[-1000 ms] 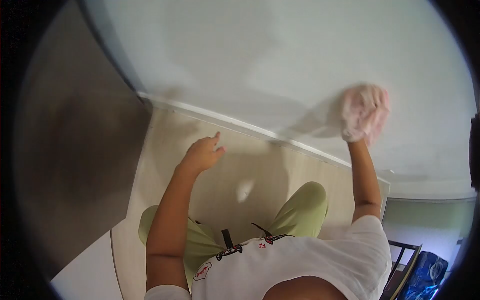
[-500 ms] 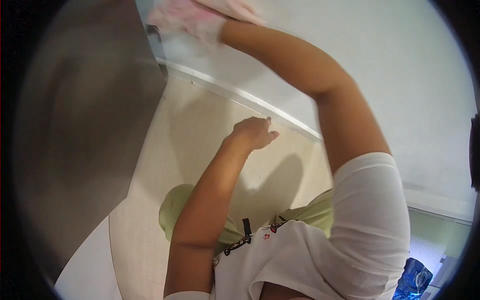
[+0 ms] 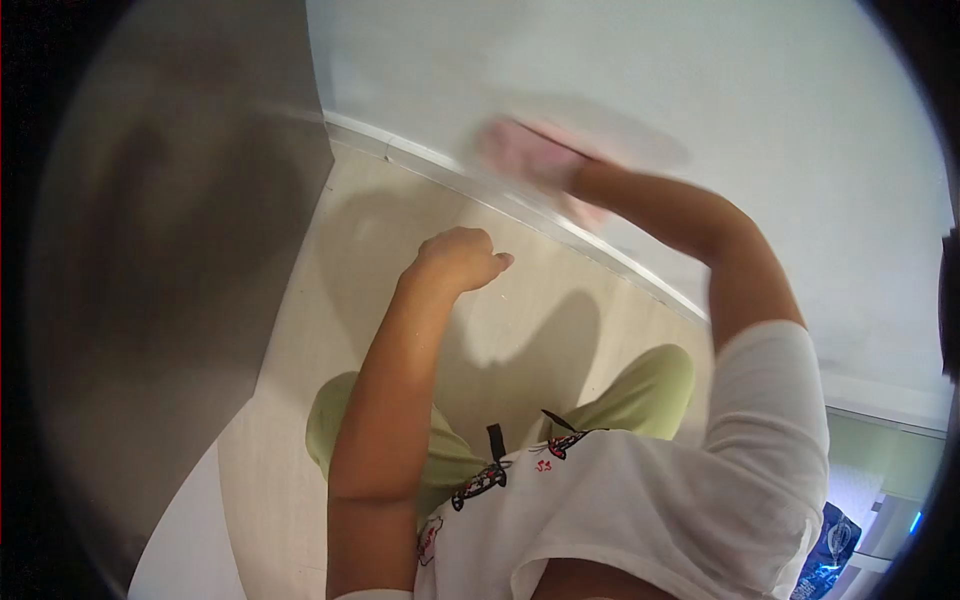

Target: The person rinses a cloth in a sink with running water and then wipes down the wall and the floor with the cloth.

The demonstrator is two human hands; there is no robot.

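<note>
My right hand (image 3: 530, 150) presses a pink cloth (image 3: 590, 212) near the foot of the white wall (image 3: 800, 170). Motion smears both the hand and the cloth, and the cloth hides part of the fingers. Lower and to the left, my left hand (image 3: 460, 258) hangs over the pale floor (image 3: 385, 290). Its fingers bend loosely downward, with the thumb standing apart from them. Nothing shows in that hand.
A dark grey panel (image 3: 190, 220) rises on the left and meets the white skirting (image 3: 400, 150) at the corner. My knees in green trousers (image 3: 650, 385) are below. At the lower right lies a blue packet (image 3: 828, 550) near a shelf.
My right hand has swept the pink cloth from the upper left down and to the right along the wall. My left hand has shifted a little to the left.
</note>
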